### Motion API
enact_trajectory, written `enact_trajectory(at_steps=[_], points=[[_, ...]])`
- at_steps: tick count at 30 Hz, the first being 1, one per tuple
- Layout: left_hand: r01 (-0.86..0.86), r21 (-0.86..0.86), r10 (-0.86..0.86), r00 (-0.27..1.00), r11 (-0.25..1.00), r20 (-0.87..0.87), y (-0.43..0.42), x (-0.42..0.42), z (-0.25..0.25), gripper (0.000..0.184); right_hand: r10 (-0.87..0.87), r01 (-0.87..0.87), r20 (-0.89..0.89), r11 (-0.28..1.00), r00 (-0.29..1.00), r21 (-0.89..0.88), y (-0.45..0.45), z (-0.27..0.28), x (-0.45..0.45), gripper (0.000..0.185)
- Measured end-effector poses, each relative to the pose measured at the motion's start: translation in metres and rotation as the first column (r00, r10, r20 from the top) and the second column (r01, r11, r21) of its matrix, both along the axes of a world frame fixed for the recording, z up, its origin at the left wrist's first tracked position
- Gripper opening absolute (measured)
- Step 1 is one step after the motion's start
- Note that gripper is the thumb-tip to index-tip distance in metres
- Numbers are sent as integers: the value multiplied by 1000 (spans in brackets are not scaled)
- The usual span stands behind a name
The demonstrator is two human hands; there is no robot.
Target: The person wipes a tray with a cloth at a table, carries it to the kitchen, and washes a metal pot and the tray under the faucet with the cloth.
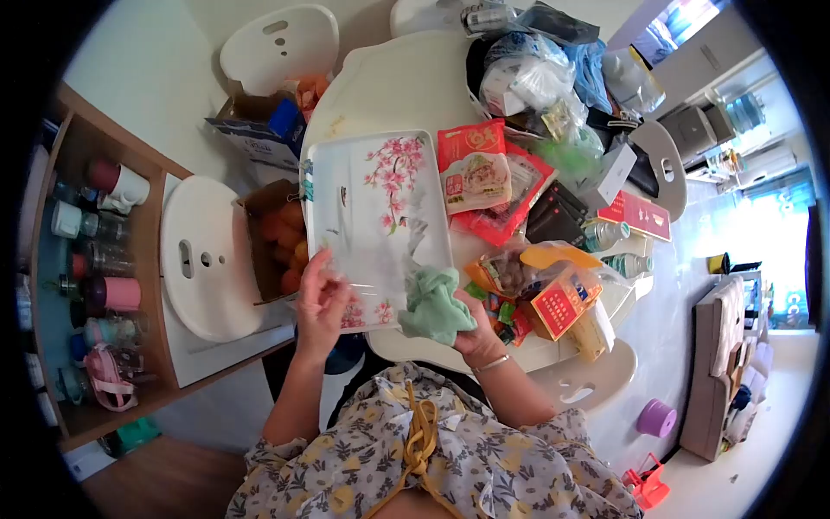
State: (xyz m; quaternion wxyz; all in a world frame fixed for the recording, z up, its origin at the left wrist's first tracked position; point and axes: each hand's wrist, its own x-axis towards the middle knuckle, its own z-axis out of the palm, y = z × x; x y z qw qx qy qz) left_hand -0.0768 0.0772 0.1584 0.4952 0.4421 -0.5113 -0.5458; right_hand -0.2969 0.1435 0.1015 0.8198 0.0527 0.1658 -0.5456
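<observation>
A white rectangular tray (359, 233) with pink blossom prints lies on the pale table, its near end toward me. At the tray's near left corner is my left hand (322, 303), fingers apart and slightly blurred, with nothing seen in it. My right hand (477, 333) grips a crumpled green cloth (435, 305), which hangs over the tray's near right corner. Right of the tray, a red food packet (475, 164) overlaps another red packet.
Several plastic bags (532, 78) crowd the table's far right. Nearer are an orange box (564, 303), bottles and small wrapped items. A box of orange fruit (281, 233) and a white chair (207, 259) stand left, beside a shelf of cups (160, 268).
</observation>
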Motion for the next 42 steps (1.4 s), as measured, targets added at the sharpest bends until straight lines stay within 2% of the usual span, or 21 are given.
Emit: enact_trajectory(at_steps=[3,6,8,10,13,15,17,18,19,21,24,25,31,32,34,35,36,38,39,40,42], points=[[175,0,-175,985,985,-5,-4,-13,0,40,-22,25,-83,999,996,35,26,12,-10,38],[232,40,-233,972,972,25,-2,-31,-1,31,-10,19,-187,999,982,45,61,17,-22,38],[267,92,-276,955,959,104,4,-40,-2,16,-64,75,-145,995,987,65,85,18,-27,37],[276,136,-296,942,951,158,7,-51,2,12,-108,124,-113,982,988,141,101,16,-34,33],[248,208,-305,895,946,324,17,-63,1,6,-233,239,-63,965,970,110,118,35,-41,30],[376,56,-365,837,925,407,18,-61,-17,7,-332,332,-11,940,943,77,127,26,-38,31],[374,57,-367,852,926,374,19,-58,-48,7,-347,348,52,938,936,2,132,8,-39,32],[348,143,-376,872,927,315,25,-62,-51,7,-351,349,47,936,935,37,133,11,-39,33],[303,231,-361,892,924,271,29,-63,-49,7,-387,389,33,919,921,-60,130,22,-41,34],[379,242,-438,857,893,271,40,-65,-43,7,-367,370,52,916,929,-157,135,32,-45,36],[401,242,-456,854,884,251,38,-56,-34,7,-394,400,83,913,916,-80,138,53,-35,34],[405,222,-452,860,887,238,35,-58,-33,6,-394,394,52,919,918,6,142,53,-33,31],[597,228,-637,743,769,206,24,-73,-51,15,-613,601,-62,786,788,-145,217,70,-21,33],[628,209,-661,726,750,190,29,-77,-54,15,-716,653,-304,698,628,-294,238,84,-15,34],[643,232,-681,713,730,166,39,-83,-61,16,-769,746,-345,625,539,-228,278,91,-8,36],[658,260,-704,693,707,158,43,-87,-61,17,-762,774,-161,633,627,17,296,83,-7,38],[641,296,-694,709,708,126,54,-95,-54,17,-770,779,-144,627,621,6,314,77,-6,38],[673,300,-723,684,676,93,82,-116,-37,16,-843,835,-13,530,538,145,351,65,-4,37],[698,308,-742,669,646,38,96,-126,-32,16,-846,838,9,530,533,129,367,55,-2,37],[729,290,-764,645,620,13,112,-135,-29,15,-861,879,-178,469,476,80,382,55,-2,33],[753,247,-783,621,610,39,146,-160,-17,14,-897,895,7,441,441,73,417,63,-24,31]])
